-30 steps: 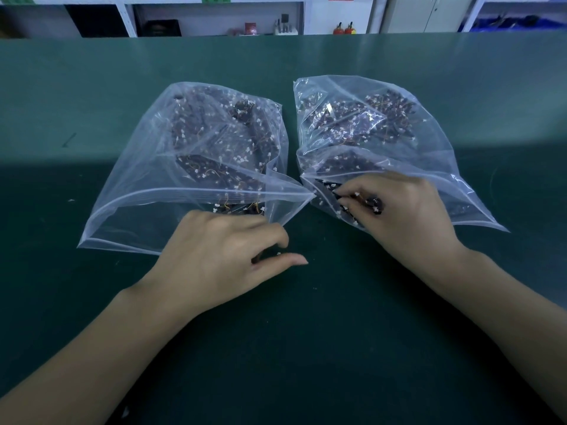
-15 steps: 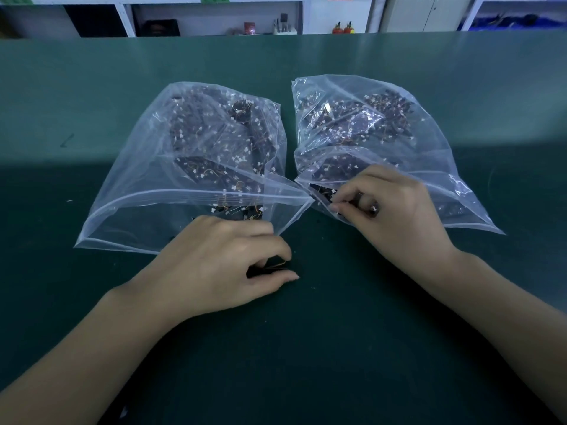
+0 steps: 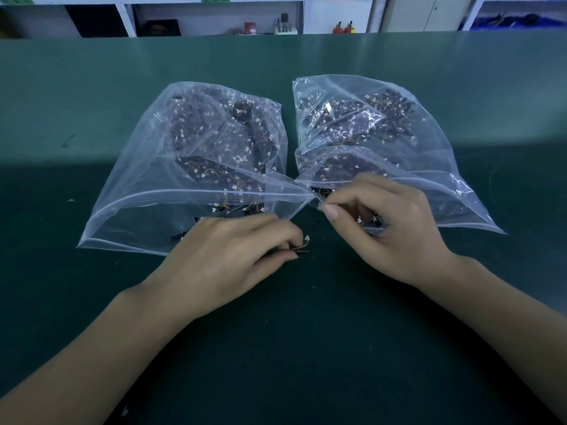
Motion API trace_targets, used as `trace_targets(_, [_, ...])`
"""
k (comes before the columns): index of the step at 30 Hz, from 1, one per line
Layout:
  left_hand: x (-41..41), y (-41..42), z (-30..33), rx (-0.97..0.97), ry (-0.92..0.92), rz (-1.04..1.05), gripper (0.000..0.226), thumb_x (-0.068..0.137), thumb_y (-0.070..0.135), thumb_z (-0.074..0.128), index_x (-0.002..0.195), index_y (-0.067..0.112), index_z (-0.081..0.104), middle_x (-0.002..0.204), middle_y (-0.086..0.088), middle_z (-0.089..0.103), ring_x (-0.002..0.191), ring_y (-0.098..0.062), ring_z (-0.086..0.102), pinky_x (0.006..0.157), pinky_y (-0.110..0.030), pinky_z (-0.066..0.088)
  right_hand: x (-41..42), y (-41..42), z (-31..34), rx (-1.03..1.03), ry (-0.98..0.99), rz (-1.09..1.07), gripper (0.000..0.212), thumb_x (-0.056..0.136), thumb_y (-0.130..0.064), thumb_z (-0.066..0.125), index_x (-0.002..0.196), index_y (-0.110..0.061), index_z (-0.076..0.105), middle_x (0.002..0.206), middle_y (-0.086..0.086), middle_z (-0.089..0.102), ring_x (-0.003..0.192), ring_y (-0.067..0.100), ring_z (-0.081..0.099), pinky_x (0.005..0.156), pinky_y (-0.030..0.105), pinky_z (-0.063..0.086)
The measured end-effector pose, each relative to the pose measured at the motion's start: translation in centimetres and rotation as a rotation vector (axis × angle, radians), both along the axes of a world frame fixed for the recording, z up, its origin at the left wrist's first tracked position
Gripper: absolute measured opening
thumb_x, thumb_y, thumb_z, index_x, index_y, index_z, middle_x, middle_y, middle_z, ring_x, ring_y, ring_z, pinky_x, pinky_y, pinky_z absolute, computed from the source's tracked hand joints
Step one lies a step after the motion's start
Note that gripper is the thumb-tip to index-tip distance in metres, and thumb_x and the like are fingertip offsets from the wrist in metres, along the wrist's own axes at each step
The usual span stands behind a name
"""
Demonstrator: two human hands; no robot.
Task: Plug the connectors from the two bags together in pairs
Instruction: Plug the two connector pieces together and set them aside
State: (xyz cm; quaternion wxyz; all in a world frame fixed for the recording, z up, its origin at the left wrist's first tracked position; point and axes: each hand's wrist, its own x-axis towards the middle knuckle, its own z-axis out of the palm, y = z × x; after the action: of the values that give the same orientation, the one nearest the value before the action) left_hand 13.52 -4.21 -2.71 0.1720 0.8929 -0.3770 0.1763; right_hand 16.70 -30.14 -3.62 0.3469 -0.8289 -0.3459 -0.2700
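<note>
1. Against the earlier frames, the left hand [image 3: 227, 265] is seen drawn out of the left bag [image 3: 190, 167] toward the near desk [image 3: 306, 348], now with a connector showing at its fingertips; the right hand [image 3: 389, 228] is pulled slightly back at the mouth of the right bag [image 3: 368, 133].
2. Left fingers [image 3: 276, 237]: curled, thumb and forefinger pinched on a wired connector [image 3: 302, 245] with a small white plug end, held just above the desk, just outside the left bag's open edge.
3. Right fingers [image 3: 352, 204]: curled at the right bag's mouth, thumb and forefinger pressed together. Something small is probably pinched there, but the piece itself cannot be made out; dark pieces are seen under the palm.
4. Both bags are lying open-mouthed on the desk, near corners touching, each packed with dark wired connectors with white plugs.
5. Step in hand, as judged: one mate picked from each bag, no pair joined yet, task barely begun.
6. To do it well: a single piece should be taken from the right bag, wires shaken free of neighbours. The plug housings should be gripped, not the wires. Keying should be lined up before pushing, and the parts pressed straight together, not at an angle.
7. Risk: thin wires snagged and extra pieces dragged out.
</note>
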Motion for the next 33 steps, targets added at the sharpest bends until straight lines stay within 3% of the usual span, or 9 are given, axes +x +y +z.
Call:
trace_targets(3, [0.1,-0.1,0.0,-0.113,-0.109,0.069,0.011,0.1,0.029,0.077,0.097,0.022,0.07,0.09,0.025,0.038,0.071,-0.001,0.04,0.052,-0.018,0.036,-0.3,0.0,-0.2,-0.032,0.024,0.086,0.035,0.104,-0.029,0.067,0.078,-0.006,0.072,0.072,-0.005,0.057,0.063,0.003,0.045,0.062,0.016,0.036])
trace_targets(5, [0.2,-0.3,0.0,-0.191,-0.192,0.096,0.012,0.101,0.029,0.079,0.095,0.021,0.073,0.092,0.026,0.031,0.071,0.001,0.038,0.048,-0.023,0.041,-0.5,0.2,-0.3,-0.045,0.038,0.105,0.035,0.102,-0.032,0.07,0.078,-0.007,0.075,0.073,-0.008,0.057,0.063,-0.001,0.045,0.063,0.013,0.034])
trace_targets(8, [0.4,-0.1,-0.4,-0.288,-0.254,0.096,0.014,0.102,0.029,0.078,0.094,0.016,0.076,0.084,0.018,0.049,0.067,-0.003,0.047,0.048,-0.036,0.049,-0.5,0.4,-0.3,-0.021,0.073,0.125,0.021,0.099,-0.029,0.075,0.093,-0.01,0.081,0.083,-0.018,0.058,0.066,-0.007,0.049,0.068,0.007,0.035])
trace_targets(11, [0.5,0.1,-0.7,-0.314,-0.277,0.081,0.016,0.101,0.025,0.079,0.092,0.012,0.077,0.081,0.008,0.068,0.065,-0.01,0.057,0.049,-0.039,0.052,-0.5,0.5,-0.4,0.009,0.076,0.124,0.013,0.097,-0.022,0.078,0.097,-0.01,0.082,0.085,-0.011,0.068,0.066,-0.003,0.053,0.067,0.009,0.038])
trace_targets(14, [0.5,-0.1,-0.7,-0.337,-0.297,0.073,0.016,0.101,0.024,0.079,0.09,0.012,0.076,0.078,0.003,0.068,0.065,-0.014,0.059,0.051,-0.039,0.052,-0.5,0.6,-0.4,0.126,0.069,0.078,0.008,0.093,-0.021,0.083,0.095,-0.014,0.081,0.079,-0.005,0.07,0.06,0.011,0.057,0.056,0.025,0.044])
trace_targets(17, [0.6,-0.2,-0.7,-0.357,-0.289,0.042,0.016,0.101,0.021,0.08,0.089,0.011,0.076,0.08,0.002,0.071,0.067,-0.016,0.063,0.054,-0.039,0.054,-0.6,0.5,-0.3,0.106,0.087,0.108,0.018,0.09,-0.023,0.085,0.101,-0.01,0.08,0.08,-0.002,0.07,0.058,0.022,0.058,0.055,0.033,0.048])
trace_targets(23, [0.5,-0.4,-0.6,-0.384,-0.286,-0.027,0.013,0.1,0.016,0.079,0.091,0.007,0.078,0.09,0.001,0.076,0.08,-0.017,0.073,0.064,-0.037,0.059,-1.0,1.0,-0.3,0.133,0.12,0.215,0.009,0.095,-0.011,0.079,0.101,-0.003,0.081,0.085,0.005,0.073,0.064,0.022,0.062,0.056,0.036,0.048])
trace_targets(27, [0.4,-0.3,-0.4,-0.372,-0.273,0.027,0.013,0.101,0.027,0.08,0.102,0.015,0.077,0.095,0.003,0.074,0.074,-0.007,0.062,0.058,-0.035,0.055,-1.1,1.1,-0.2,0.19,0.093,0.168,0.005,0.094,-0.006,0.078,0.098,-0.003,0.08,0.082,0.007,0.072,0.063,0.023,0.063,0.056,0.034,0.049])
trace_targets(33, [0.4,-0.2,-0.4,-0.351,-0.275,0.066,0.015,0.102,0.024,0.078,0.093,0.013,0.082,0.095,0.005,0.075,0.083,0.003,0.058,0.062,-0.031,0.056,-1.3,1.1,0.0,0.226,0.111,0.148,0.005,0.094,-0.008,0.078,0.097,-0.004,0.078,0.08,0.006,0.071,0.062,0.021,0.062,0.056,0.033,0.049])
